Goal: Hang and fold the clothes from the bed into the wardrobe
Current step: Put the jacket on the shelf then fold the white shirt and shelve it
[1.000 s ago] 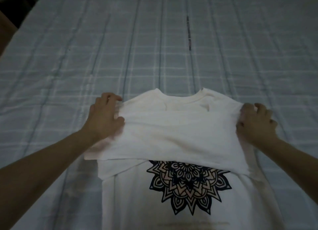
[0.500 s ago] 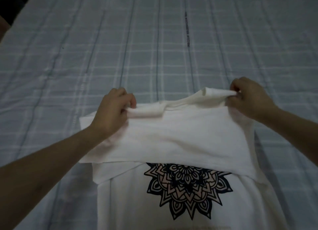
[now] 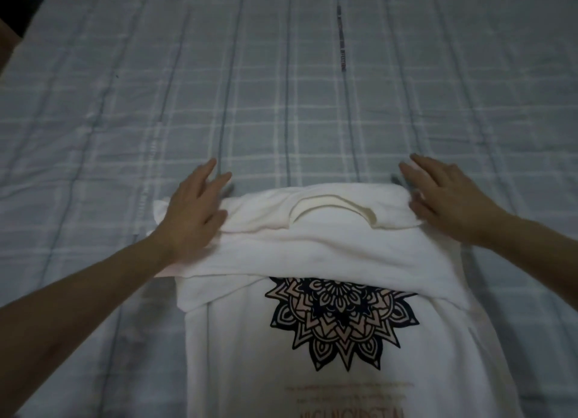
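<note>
Hands [image 3: 190, 211] flat on tee [image 3: 312, 248] (folded).

Home bedroom, bed [image 3: 281, 104] under grey checked sheet, white printed t-shirt [image 3: 312, 339] laid for folding

You had the bed [image 3: 281, 104] spread with a grey-blue plaid sheet, creased in long lines. On it lay one white T-shirt [image 3: 312, 251], partly folded, its black mandala print [image 3: 341, 320] facing up toward you.

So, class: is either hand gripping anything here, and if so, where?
Nothing is gripped. The left hand and right hand lie open on the folded top corners of the white T-shirt.
</note>
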A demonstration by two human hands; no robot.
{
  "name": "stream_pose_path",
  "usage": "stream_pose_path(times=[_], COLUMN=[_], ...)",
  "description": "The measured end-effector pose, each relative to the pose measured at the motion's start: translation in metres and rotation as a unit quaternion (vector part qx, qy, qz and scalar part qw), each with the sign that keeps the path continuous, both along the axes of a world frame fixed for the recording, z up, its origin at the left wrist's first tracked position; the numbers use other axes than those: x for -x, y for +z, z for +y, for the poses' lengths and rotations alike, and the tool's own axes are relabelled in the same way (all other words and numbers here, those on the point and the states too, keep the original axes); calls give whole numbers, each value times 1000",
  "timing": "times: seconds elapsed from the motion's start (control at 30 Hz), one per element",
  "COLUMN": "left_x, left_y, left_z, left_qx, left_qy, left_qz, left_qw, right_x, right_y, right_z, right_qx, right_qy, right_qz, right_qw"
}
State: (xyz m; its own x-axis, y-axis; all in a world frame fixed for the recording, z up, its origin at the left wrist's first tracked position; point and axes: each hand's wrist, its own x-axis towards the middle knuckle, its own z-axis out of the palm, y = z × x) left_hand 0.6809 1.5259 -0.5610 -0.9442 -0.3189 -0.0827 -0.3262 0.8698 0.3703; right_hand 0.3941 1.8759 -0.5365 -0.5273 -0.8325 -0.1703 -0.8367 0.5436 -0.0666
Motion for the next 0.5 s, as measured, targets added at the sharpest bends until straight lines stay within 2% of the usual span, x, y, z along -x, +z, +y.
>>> stream_pose_path(times=[0.1, 0.17, 0.23, 0.4, 0.5], left_x=[-10, -11, -7, 10, 25], left_y=[-14, -2, 15, 51, 72], left_z=[-1, -4, -10, -12, -5], left_qx=[-32, -50, -30, -41, 33], left_qy=[-37, -43, -48, -65, -83], left_qz=[-95, -96, -111, -282, -286], left_qw=[994, 993, 992, 956, 954], right_x=[1, 4, 3, -11, -15], right_y=[-1, 9, 24, 55, 77], right_z=[4, 8, 10, 4, 7], right_qx=[-84, -52, -51, -128, -107], right_qy=[-14, -14, 2, 32, 11], right_qz=[-117, -156, -149, -87, -77], right_qw=[989, 986, 988, 987, 991])
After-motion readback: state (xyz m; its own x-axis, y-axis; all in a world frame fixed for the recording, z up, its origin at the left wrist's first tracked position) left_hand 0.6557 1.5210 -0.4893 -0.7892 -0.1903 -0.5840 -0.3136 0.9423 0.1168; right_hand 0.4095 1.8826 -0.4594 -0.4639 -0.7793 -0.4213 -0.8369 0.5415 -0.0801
